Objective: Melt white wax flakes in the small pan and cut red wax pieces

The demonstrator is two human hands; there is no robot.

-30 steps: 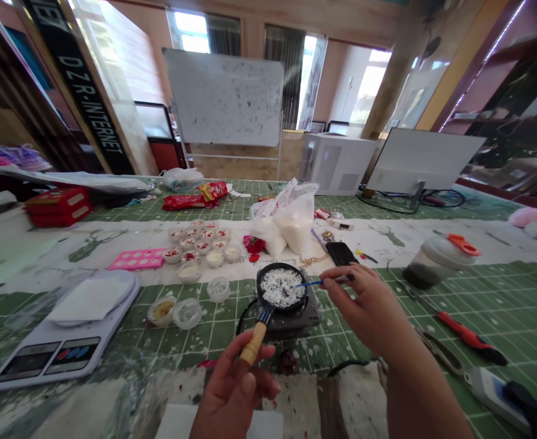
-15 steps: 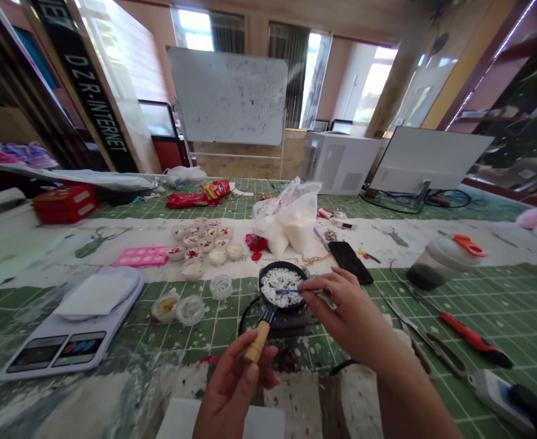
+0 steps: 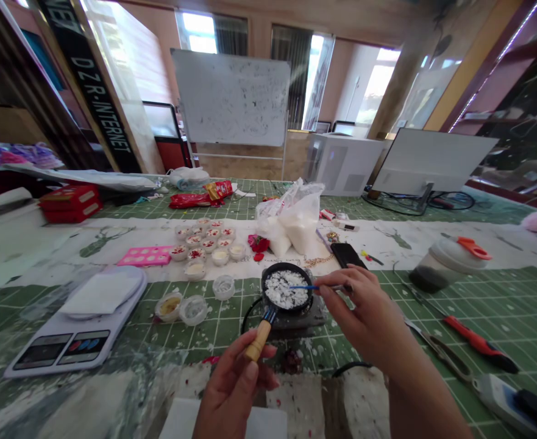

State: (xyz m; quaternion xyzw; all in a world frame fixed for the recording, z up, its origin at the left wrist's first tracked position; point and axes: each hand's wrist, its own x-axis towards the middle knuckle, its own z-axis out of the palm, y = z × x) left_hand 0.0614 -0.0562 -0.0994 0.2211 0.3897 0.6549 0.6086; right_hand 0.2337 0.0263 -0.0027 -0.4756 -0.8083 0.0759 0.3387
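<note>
My left hand (image 3: 241, 375) is closed around the wooden handle of a small black pan (image 3: 268, 317). The pan sits on a dark hot plate (image 3: 311, 317) and holds white flakes (image 3: 284, 294). Between the fingertips of my right hand (image 3: 359, 305) is a thin blue stick (image 3: 305, 286), its tip over the flakes inside the pan. I cannot tell how deep the tip reaches. Left of the pan stand an empty clear cup (image 3: 224, 287), another clear cup (image 3: 193, 310) and a cup with a yellowish content (image 3: 169, 306).
Several small filled cups (image 3: 208, 245) stand behind, near a pink mold (image 3: 144, 256) and bags of white material (image 3: 298, 222). A kitchen scale (image 3: 74, 320) lies left. On the right are a phone (image 3: 348, 255), a lidded shaker (image 3: 446, 265), scissors (image 3: 446, 353) and a red-handled tool (image 3: 478, 342).
My right hand has moved a little right, and the stick's tip has shifted right across the flakes. My left hand keeps its hold on the pan handle. The view has shifted slightly.
</note>
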